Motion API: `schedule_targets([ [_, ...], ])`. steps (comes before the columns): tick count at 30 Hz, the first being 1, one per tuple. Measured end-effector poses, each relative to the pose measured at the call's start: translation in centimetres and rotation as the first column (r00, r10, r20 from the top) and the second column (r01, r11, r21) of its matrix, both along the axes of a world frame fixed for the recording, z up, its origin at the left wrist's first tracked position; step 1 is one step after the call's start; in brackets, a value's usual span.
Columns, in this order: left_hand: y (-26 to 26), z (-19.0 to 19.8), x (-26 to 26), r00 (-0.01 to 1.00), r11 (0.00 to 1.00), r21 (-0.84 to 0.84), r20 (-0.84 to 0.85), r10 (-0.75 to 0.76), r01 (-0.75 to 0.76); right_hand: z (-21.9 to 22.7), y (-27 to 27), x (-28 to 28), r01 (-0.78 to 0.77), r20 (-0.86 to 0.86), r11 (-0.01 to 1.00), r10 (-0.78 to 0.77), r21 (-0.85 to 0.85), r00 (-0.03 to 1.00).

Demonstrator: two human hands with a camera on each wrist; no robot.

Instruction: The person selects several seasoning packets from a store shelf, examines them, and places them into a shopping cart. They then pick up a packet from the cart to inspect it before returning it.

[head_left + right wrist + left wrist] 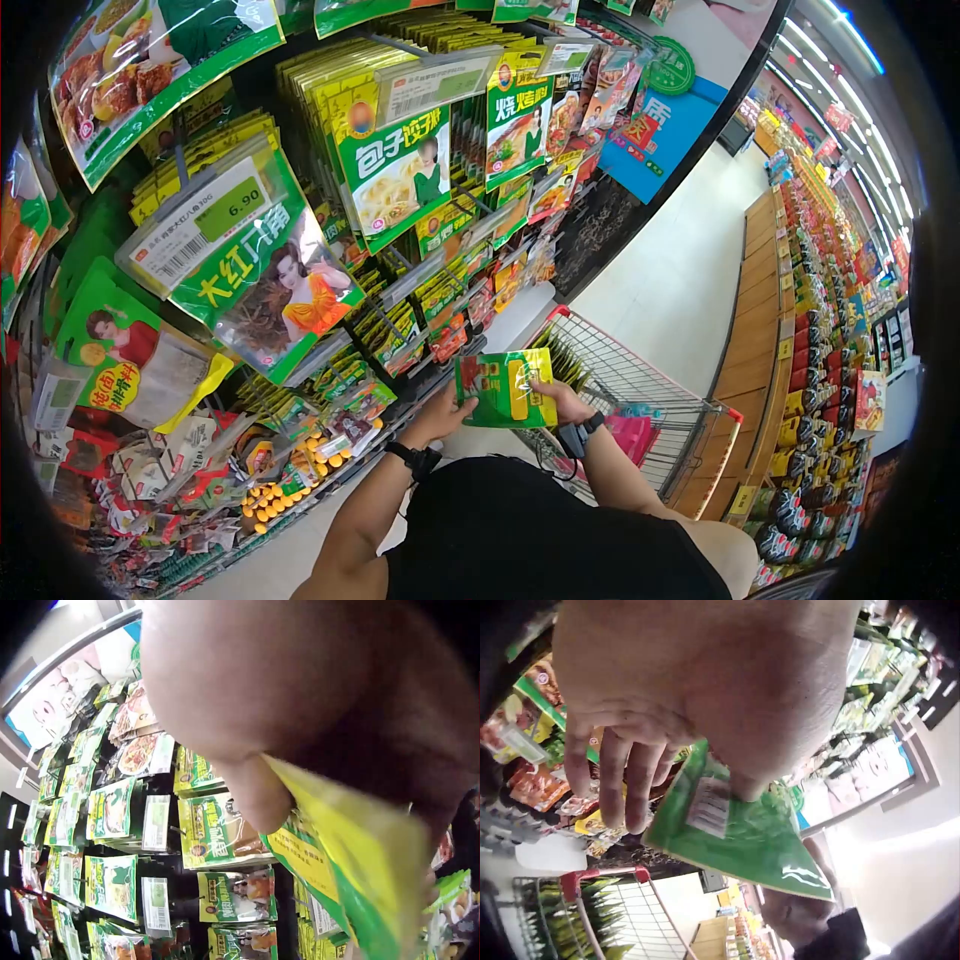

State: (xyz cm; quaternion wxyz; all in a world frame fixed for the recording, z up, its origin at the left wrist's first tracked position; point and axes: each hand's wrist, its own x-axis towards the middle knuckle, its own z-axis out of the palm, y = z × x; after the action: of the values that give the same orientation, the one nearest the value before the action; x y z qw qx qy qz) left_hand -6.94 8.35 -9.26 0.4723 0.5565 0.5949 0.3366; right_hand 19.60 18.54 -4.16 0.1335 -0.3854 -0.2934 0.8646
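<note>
Both hands hold one green and yellow seasoning packet (503, 392) at chest height in the head view. My left hand (438, 416) has it by the left edge, thumb on the face. In the left wrist view, that hand's fingers (615, 776) reach past the packet's edge, and a white barcode label (709, 806) shows on the green side. The right edge is pinched by my right hand (570, 403), with the thumb (259, 799) on the printed face in the right wrist view and the other fingers mostly hidden.
Racks of hanging seasoning packets (390, 165) fill the left side, with price tags (215, 225) sticking out. A shopping cart (660, 390) holding several green packets and a pink item stands just beyond the right hand. Wooden shelving (750, 330) with bagged goods lines the right of the aisle.
</note>
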Motion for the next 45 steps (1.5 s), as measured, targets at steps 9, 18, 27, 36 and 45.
schedule_targets([
  [9,-2.8,0.4,-0.1,0.749,0.913,-0.014,0.566,0.344,-0.408,-2.9,2.4,-3.1,-0.252,0.273,0.917,0.168,0.31,0.947],
  [18,-1.1,-1.0,5.1,0.938,0.926,0.154,0.077,0.337,-0.345,-3.0,3.0,3.4,-0.413,0.347,0.786,0.27,0.46,0.898],
  [27,1.4,-2.1,13.4,0.959,0.977,-0.152,0.219,0.18,-0.149,-8.0,1.7,24.0,-0.076,0.386,0.902,-0.105,0.426,0.916],
  [36,1.8,-2.0,20.5,0.996,0.968,-0.238,-0.002,-0.084,0.081,-19.9,2.2,35.8,0.014,0.61,0.813,-0.449,0.583,0.653],
  [45,0.3,-2.2,22.7,0.994,0.931,-0.363,-0.081,-0.078,0.043,-34.7,7.6,33.9,0.019,0.734,0.817,-0.528,0.577,0.427],
])
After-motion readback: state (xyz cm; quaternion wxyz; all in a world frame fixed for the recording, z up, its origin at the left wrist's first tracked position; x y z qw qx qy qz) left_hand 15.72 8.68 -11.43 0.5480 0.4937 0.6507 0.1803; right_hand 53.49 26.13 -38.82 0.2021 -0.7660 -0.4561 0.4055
